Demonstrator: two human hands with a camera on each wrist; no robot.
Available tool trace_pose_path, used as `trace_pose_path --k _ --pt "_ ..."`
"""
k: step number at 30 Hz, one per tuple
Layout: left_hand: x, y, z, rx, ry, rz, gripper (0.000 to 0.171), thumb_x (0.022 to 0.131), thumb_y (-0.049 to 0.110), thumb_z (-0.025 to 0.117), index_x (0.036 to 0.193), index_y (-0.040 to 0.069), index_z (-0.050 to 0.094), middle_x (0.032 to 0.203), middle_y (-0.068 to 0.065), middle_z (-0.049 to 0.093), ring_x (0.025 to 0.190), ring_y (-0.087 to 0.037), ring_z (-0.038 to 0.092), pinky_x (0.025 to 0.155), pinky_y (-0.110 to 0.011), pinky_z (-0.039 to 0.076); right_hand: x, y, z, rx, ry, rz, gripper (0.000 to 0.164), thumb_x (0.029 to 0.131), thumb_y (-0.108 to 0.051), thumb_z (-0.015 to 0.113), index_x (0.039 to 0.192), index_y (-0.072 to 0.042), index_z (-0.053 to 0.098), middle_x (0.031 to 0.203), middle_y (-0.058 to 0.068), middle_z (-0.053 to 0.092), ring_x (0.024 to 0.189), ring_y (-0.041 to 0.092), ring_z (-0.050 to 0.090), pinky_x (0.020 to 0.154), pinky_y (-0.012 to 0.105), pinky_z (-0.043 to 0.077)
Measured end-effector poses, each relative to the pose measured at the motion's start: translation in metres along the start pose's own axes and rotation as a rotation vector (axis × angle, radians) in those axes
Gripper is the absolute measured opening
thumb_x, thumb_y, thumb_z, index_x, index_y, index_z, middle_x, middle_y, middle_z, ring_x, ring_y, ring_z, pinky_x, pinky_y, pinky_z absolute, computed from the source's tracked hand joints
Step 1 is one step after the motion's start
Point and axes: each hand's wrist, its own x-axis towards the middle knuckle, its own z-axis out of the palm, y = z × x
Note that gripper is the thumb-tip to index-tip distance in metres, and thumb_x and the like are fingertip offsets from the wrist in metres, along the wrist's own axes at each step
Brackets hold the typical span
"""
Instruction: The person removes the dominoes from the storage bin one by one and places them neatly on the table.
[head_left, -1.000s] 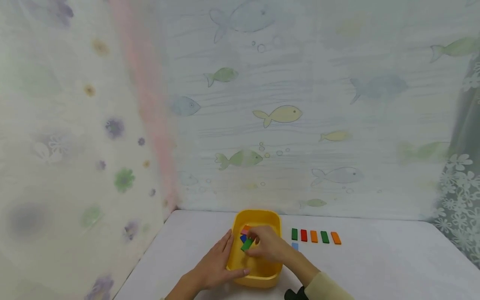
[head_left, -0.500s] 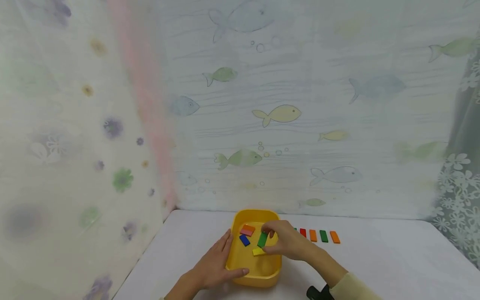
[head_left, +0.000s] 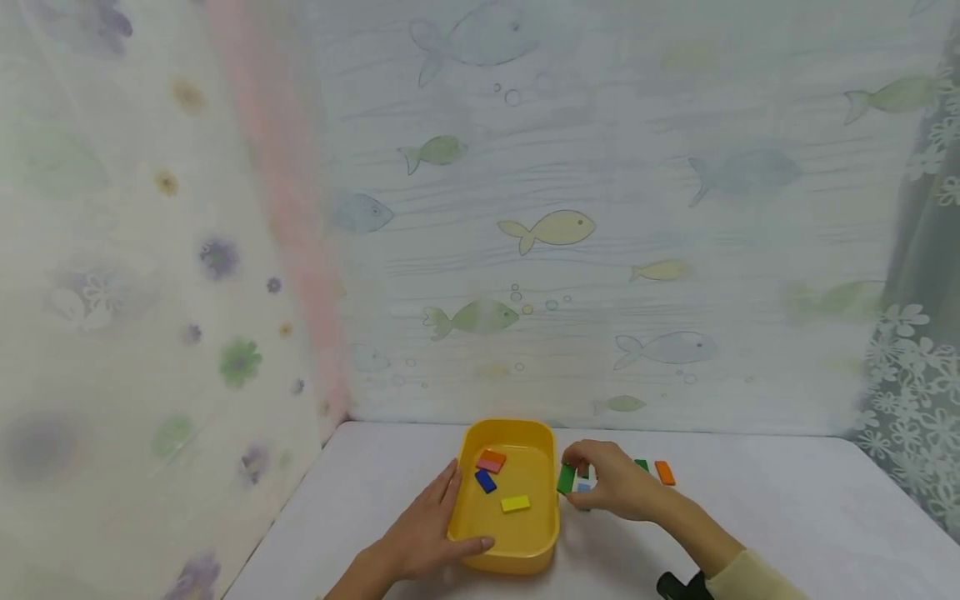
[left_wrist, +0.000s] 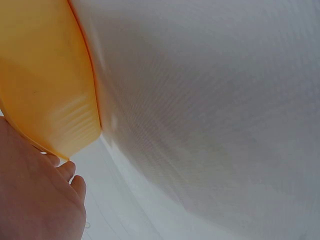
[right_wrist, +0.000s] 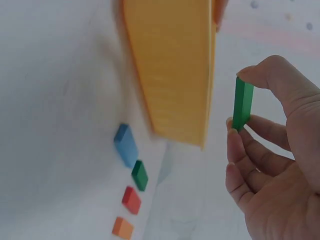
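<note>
Just past the right rim of a yellow plastic tub [head_left: 554, 517], my right hand [head_left: 626, 487] pinches a green rectangular block [head_left: 566, 478] between thumb and fingertips. The right wrist view shows the same green block [right_wrist: 243, 104] gripped at its two ends, above the tub's rim level. With fingers mostly straight, my left hand [head_left: 420, 533] rests against the tub's left side, its thumb over the near left rim. Inside the tub lie a yellow block [head_left: 515, 503], a blue block [head_left: 485, 481], an orange block [head_left: 492, 456] and a pink block [head_left: 489, 467].
On the white table, right of the tub, a row of blocks includes a red one [right_wrist: 131, 200] and an orange one [head_left: 664, 472]. A light blue block [right_wrist: 126, 145] lies nearer the tub. My right hand partly hides them in the head view. A fish-patterned curtain [head_left: 555, 350] hangs behind.
My right hand has lifted the green block out of the tub and carried it rightward past the rim. The yellow block is now fully visible. My left hand stays at the tub.
</note>
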Motion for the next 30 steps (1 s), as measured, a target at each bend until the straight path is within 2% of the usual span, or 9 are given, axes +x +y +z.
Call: trace_pose_path --k 8,12,17,27,30 --pt "0.000 0.000 -0.001 0.009 0.004 0.014 0.117 0.083 0.081 0.058 0.164 0.007 0.017 0.172 -0.010 0.011 0.153 -0.035 0.026 0.119 -0.061 0.028 -0.017 0.022 -0.008 0.008 0.022 -0.021 0.030 0.083 -0.014 0.083 0.108 -0.009 0.067 0.096 -0.007 0.065 0.089 0.013 0.055 0.080 0.032 0.053" --pt "0.000 0.000 0.000 0.007 -0.002 0.004 0.118 0.082 0.082 0.058 0.164 0.007 0.018 0.172 -0.011 0.012 0.153 -0.036 0.027 0.118 -0.061 0.030 -0.025 0.030 -0.009 0.011 0.000 0.019 0.033 0.084 -0.015 0.082 0.112 -0.007 0.067 0.099 -0.006 0.065 0.093 0.018 0.057 0.084 0.034 0.054" --pt "0.002 -0.001 0.001 0.007 -0.007 -0.005 0.119 0.081 0.083 0.058 0.164 0.008 0.018 0.172 -0.010 0.012 0.152 -0.036 0.028 0.118 -0.062 0.030 -0.030 0.040 -0.008 0.006 -0.014 0.059 0.037 0.083 -0.015 0.083 0.114 -0.003 0.066 0.103 -0.005 0.066 0.097 0.027 0.060 0.087 0.043 0.056" --pt "0.004 -0.003 0.002 0.020 0.000 -0.001 0.119 0.081 0.084 0.057 0.165 0.008 0.017 0.172 -0.010 0.012 0.153 -0.035 0.027 0.118 -0.061 0.030 -0.028 0.066 0.005 -0.042 -0.072 0.214 0.042 0.079 -0.015 0.087 0.114 -0.006 0.066 0.103 -0.002 0.063 0.098 0.022 0.055 0.088 0.044 0.054" --pt "0.005 -0.004 0.003 0.019 -0.004 -0.006 0.120 0.081 0.084 0.057 0.165 0.009 0.017 0.172 -0.010 0.011 0.153 -0.035 0.027 0.119 -0.061 0.029 -0.028 0.071 0.008 -0.050 -0.086 0.237 0.044 0.078 -0.014 0.088 0.115 -0.006 0.065 0.102 -0.002 0.062 0.097 0.021 0.054 0.089 0.045 0.054"
